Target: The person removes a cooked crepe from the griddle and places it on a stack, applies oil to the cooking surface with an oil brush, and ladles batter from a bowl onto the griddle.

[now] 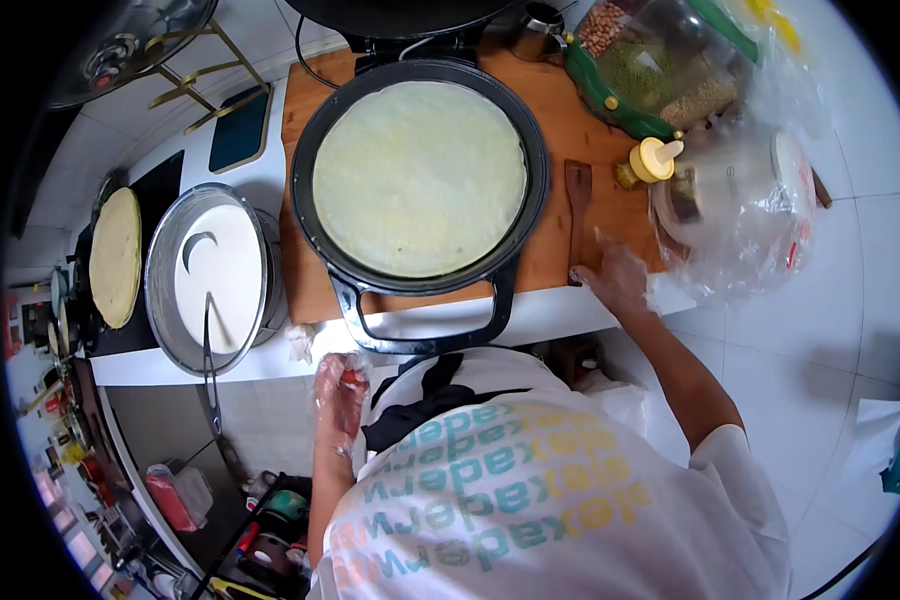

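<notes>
A round pale pancake (420, 180) lies flat in a black griddle pan (305, 215) with a looped front handle. My left hand (340, 398), in a clear plastic glove, is by the counter edge, left of that handle. Its fingers are curled closed, and whatever may be inside them is hidden. My right hand (618, 280), gloved too, is over the counter's front edge with its fingers apart. Its thumb is at the lower end of a brown wooden spatula (577, 205), which lies right of the pan. Whether it touches the handle is hard to tell.
Left of the wooden board (560, 255) stands a metal pot (157, 300) of white batter (230, 270) with a ladle (210, 350) in it. Beyond it a pancake (117, 258) rests on a dark surface. At right are a yellow-capped bottle (653, 160), a plastic-bagged container (740, 200) and a bean container (660, 65).
</notes>
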`<move>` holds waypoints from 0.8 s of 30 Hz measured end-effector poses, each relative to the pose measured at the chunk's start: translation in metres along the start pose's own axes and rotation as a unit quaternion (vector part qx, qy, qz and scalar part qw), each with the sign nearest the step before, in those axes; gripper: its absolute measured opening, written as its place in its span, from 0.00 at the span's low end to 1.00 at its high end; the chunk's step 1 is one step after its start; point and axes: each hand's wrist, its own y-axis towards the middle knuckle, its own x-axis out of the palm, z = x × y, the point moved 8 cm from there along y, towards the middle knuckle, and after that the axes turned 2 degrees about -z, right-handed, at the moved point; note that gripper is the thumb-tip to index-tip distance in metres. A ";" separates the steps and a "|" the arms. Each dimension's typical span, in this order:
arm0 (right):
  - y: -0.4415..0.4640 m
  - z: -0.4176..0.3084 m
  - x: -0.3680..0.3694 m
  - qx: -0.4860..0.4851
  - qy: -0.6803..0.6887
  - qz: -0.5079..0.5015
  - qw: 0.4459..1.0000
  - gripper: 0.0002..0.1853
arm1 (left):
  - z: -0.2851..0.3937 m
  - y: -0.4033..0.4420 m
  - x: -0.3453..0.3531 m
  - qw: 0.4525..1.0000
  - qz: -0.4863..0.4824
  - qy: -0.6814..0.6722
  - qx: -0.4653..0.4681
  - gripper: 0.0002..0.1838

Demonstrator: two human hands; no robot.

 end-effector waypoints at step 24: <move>0.035 -0.009 0.027 0.188 0.082 -0.121 0.971 0.15 | 0.037 0.055 0.001 0.918 0.028 0.330 0.219 0.07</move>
